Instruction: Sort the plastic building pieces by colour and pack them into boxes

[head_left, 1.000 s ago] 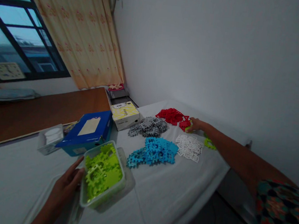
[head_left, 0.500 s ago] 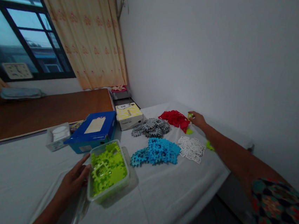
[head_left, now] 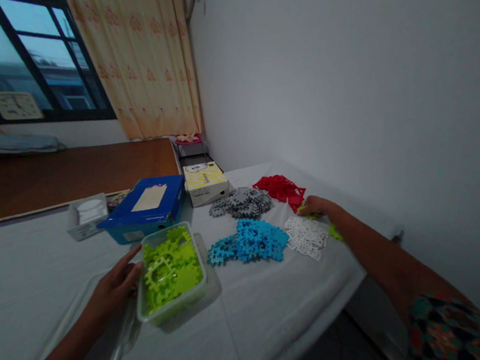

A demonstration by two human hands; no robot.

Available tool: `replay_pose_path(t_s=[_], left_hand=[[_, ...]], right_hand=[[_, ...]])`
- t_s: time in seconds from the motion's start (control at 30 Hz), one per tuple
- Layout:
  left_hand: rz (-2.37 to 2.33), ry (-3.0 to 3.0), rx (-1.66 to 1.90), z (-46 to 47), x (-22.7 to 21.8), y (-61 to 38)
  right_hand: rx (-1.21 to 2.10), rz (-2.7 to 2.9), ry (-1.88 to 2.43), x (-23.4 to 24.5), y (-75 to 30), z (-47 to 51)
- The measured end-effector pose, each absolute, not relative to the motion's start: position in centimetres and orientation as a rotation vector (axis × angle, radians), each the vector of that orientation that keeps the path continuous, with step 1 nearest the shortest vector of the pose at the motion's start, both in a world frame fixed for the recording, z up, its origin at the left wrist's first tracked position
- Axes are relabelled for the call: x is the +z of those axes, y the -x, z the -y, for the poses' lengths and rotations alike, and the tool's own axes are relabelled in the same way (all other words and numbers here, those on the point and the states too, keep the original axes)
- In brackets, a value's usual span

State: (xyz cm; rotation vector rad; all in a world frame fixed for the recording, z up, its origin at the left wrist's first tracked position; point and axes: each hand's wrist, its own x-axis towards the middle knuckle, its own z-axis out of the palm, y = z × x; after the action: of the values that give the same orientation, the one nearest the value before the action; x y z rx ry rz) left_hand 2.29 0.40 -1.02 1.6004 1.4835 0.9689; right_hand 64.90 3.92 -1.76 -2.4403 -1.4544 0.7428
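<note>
My left hand (head_left: 116,287) grips the left wall of a clear plastic container (head_left: 201,289), its fingers closed on the side. Lime-green toothed building pieces (head_left: 172,269) fill that container, which looks tilted toward me. At the far right side of the table, my right hand (head_left: 317,205) reaches down between the red pile and the white pile, its fingers pinched on lime-green pieces (head_left: 305,211). Exactly how many it holds is hidden. Another lime-green piece (head_left: 335,232) lies under my right forearm, partly covered.
Sorted piles of red (head_left: 281,189), grey (head_left: 244,202), blue (head_left: 255,241) and white pieces (head_left: 306,236) lie on the white cloth. Behind stand a yellow-white box (head_left: 205,183), a blue box (head_left: 148,208) and a small white bin (head_left: 87,216). A clear lid (head_left: 115,349) lies below my left forearm.
My right hand has moved down and slightly nearer, from beside the red pile's right edge onto the lime-green piece lying by it. My left hand stays on the container.
</note>
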Motion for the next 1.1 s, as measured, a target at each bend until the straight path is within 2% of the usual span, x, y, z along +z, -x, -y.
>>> replay_pose_path(t_s=[0.33,0.53,0.8,1.1], left_hand=[[-1.498,-1.557,0.992,-0.1,-0.5,-2.6],[-1.499,-1.562,0.981,-0.5,-0.9,-2.2],[-1.531,-1.571,0.962,-1.3,-1.6,-1.7],[-1.532,-1.565,0.953,-0.9,-1.2,-1.9]], right_hand=[[0.459,1.55,2.485,0.3,-65.3,-5.4],[0.395,1.441,2.452,2.6,-70.3,-1.7],[0.723,1.495,2.22,-1.4,-73.3,6.0],[0.599,1.762,2.257,-2.6,-72.6,6.7]])
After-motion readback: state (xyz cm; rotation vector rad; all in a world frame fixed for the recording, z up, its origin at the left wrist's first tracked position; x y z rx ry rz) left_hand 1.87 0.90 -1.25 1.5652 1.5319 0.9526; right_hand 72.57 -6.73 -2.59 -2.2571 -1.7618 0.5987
